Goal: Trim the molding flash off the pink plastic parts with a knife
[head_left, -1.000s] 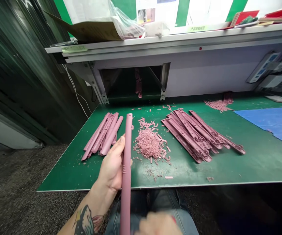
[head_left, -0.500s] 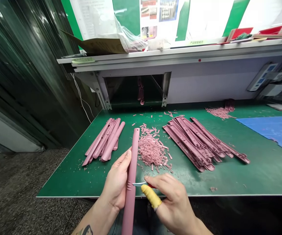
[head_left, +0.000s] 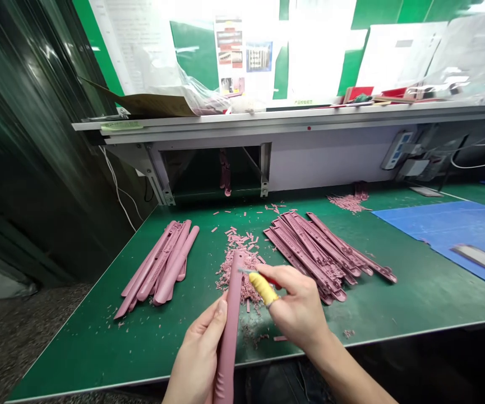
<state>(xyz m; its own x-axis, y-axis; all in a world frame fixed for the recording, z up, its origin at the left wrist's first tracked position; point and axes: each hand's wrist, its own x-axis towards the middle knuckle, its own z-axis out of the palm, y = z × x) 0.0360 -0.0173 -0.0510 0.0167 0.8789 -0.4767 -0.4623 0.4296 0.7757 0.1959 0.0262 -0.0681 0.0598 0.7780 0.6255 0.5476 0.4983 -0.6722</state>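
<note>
My left hand [head_left: 202,342] is closed around a long pink plastic strip [head_left: 232,314] that points away from me, its smooth curved face up. In my right hand [head_left: 299,300] is a small knife [head_left: 247,271] with a red handle mostly hidden by the fingers; the blade lies at the strip's right edge near its far end. A yellow wrap covers my right thumb. Behind the strip lies a heap of pink shavings [head_left: 248,280]. A pile of pink strips [head_left: 164,261] rests to the left, and a larger pile [head_left: 318,252] to the right.
The green table [head_left: 397,308] has a blue sheet [head_left: 439,224] at the right, with a grey flat bar [head_left: 481,261] on it. More pink scraps [head_left: 347,203] lie at the back. A metal shelf [head_left: 225,124] spans above, carrying cardboard and plastic bags.
The knife and my right hand have moved from the strip's middle up to near its far end. The view has shifted, showing more of the table's right side.
</note>
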